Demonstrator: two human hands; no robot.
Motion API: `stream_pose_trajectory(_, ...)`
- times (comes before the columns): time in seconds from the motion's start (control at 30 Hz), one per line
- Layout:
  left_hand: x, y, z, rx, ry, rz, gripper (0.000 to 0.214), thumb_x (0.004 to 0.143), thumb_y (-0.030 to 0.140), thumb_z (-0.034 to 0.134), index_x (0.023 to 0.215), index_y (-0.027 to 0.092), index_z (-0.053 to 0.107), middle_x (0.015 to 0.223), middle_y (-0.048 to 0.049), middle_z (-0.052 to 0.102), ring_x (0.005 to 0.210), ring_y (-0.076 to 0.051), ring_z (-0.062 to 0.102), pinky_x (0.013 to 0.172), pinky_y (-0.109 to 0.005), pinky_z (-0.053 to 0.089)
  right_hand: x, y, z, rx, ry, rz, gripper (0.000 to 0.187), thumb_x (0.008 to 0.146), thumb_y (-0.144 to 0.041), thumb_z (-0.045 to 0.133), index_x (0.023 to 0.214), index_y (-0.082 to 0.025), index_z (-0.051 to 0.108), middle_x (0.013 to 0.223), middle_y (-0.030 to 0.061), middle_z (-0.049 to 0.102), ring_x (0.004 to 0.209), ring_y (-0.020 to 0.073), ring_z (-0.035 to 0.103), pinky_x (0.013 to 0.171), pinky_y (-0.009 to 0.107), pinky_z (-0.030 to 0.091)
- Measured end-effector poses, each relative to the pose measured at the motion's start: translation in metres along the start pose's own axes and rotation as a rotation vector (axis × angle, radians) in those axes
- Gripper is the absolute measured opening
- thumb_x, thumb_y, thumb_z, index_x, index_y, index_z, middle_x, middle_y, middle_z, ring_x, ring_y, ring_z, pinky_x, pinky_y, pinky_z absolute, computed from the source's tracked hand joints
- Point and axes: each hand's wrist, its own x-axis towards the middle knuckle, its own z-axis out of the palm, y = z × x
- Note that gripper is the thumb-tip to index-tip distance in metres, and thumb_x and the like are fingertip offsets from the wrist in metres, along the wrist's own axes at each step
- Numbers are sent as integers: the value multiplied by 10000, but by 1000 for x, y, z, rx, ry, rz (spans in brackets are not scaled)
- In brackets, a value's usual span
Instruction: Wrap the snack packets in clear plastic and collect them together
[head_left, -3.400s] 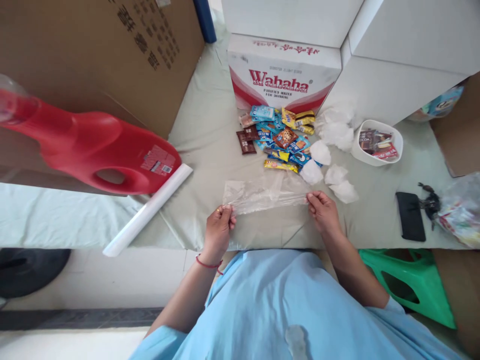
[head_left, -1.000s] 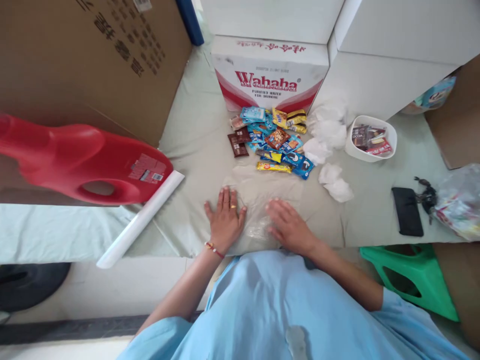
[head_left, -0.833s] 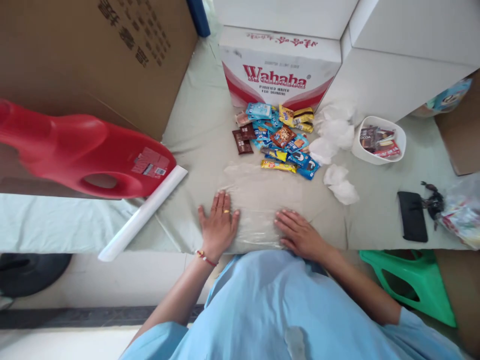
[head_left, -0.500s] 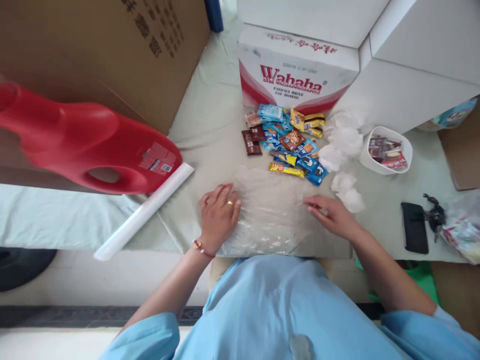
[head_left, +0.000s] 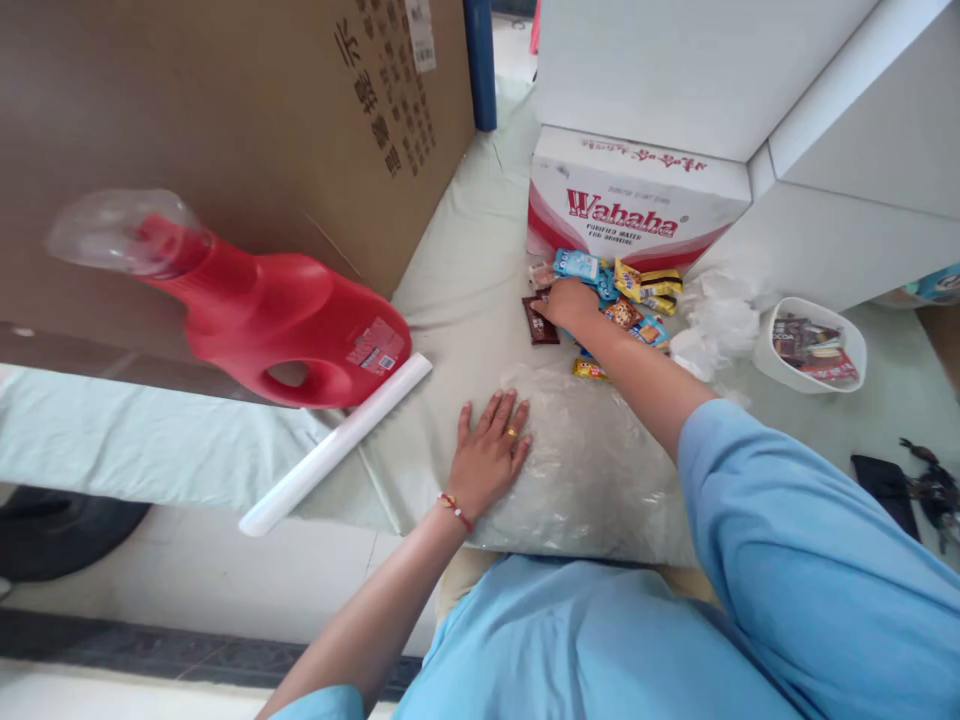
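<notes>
**Right hand at the brown packet, left hand beside the clear film**

Head view. Landmark: the white-and-red cardboard carton lettered "Wahaha" (head_left: 622,215). The dark-brown, flat, rectangular wrapped packet (head_left: 543,327) lies in front of the carton's left end, at the left edge of the heap of small blue, yellow and brown snack wrappers (head_left: 577,265). The right hand (head_left: 574,302) covers its carton-side part, fingers directed leftward; whether they have closed on it cannot be told. The left hand (head_left: 491,455), well in front of the carton, rests palm down with fingers spread, gripping nothing, at the left margin of the transparent, crinkled plastic film (head_left: 592,460).

Handling, as judged: a pinch on the packet's free edge should disturb its neighbours least; light, even left-palm pressure best limits creasing. Orientation: the packet's long axis appears to run toward the carton, its near end slanting slightly rightward; the film's is indistinct.
</notes>
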Motion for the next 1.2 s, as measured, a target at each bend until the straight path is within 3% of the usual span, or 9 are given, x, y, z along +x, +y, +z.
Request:
stream_pose_trajectory(0.13, 1, 0, 0, -17, 1, -6, 573, 1089, 440, 340, 1637, 283, 392, 1723, -75, 347, 1613, -279, 297, 1325, -635, 77, -5, 6, -9, 16, -74, -27, 451, 905, -367, 736, 1216, -40, 735, 1201, 258, 725, 1155, 342, 692, 956, 396, 546)
stream_pose_trajectory(0.4, 0, 1, 1, -30, 17, -7, 564, 1091, 437, 338, 1627, 276, 413, 1724, -74, 346, 1614, -275, 292, 1325, -631, 68, -53, -11, -3, -59, -95, -66, 495, 914, -411, 736, 1253, -51, 731, 1253, 266, 718, 1215, 346, 676, 985, 387, 546)
stream_pose_trajectory(0.53, -1, 1, 2, -15, 20, 1, 564, 1092, 442, 336, 1618, 260, 427, 1721, -76, 351, 1609, -274, 305, 1323, -633, 95, -66, -16, 2, -74, -83, -38, 411, 921, -252, 700, 1282, -56, 714, 1280, 271, 711, 1208, 344, 692, 966, 390, 560)
stream_pose_trajectory(0.63, -1, 0, 2, -6, 24, -2, 564, 1093, 439, 331, 1617, 253, 430, 1716, -80, 362, 1605, -277, 315, 1319, -636, 112, -74, -10, -7, -72, -80, -32, 377, 910, -145, 649, 1274, -67, 711, 1256, 254, 720, 1165, 321, 711, 934, 354, 557)
stream_pose_trajectory(0.77, -1, 0, 4, -7, 40, -2, 561, 1090, 435, 336, 1618, 270, 430, 1716, -79, 362, 1607, -280, 310, 1319, -636, 104, -108, 15, -30, -57, -18, -172, 376, 913, -142, 611, 1281, -114, 681, 1245, 201, 716, 1106, 280, 707, 897, 318, 523)
stream_pose_trajectory(0.87, -1, 1, 5, -6, 44, -3, 560, 1091, 433, 333, 1617, 270, 432, 1719, -75, 356, 1608, -276, 309, 1321, -633, 99, -150, 38, -36, 4, -73, -379, 330, 879, -160, 643, 1205, -170, 692, 1191, 124, 729, 1071, 244, 696, 874, 277, 492)
stream_pose_trajectory(0.97, -1, 1, 5, -5, 48, -7, 562, 1088, 430, 340, 1626, 284, 416, 1717, -73, 359, 1609, -272, 307, 1321, -626, 102, -191, 55, -21, 24, -221, -503, 296, 848, -167, 673, 1141, -197, 704, 1120, 85, 739, 1003, 231, 708, 819, 264, 481)
stream_pose_trajectory(1.07, -1, 2, 4, 0, 46, -15, 565, 1086, 423, 345, 1634, 297, 401, 1715, -74, 364, 1607, -272, 311, 1320, -623, 103, -220, 63, 6, -64, -275, -425, 324, 866, -170, 652, 1185, -198, 701, 1156, 110, 727, 964, 249, 727, 788, 295, 496)
stream_pose_trajectory(1.2, 0, 2, 4, 19, 32, -22, 568, 1087, 429, 332, 1629, 276, 409, 1723, -72, 348, 1608, -273, 308, 1316, -629, 119, -238, 68, 32, -124, -241, -312, 433, 920, -250, 658, 1350, -197, 641, 1276, 148, 684, 980, 279, 741, 789, 338, 533)
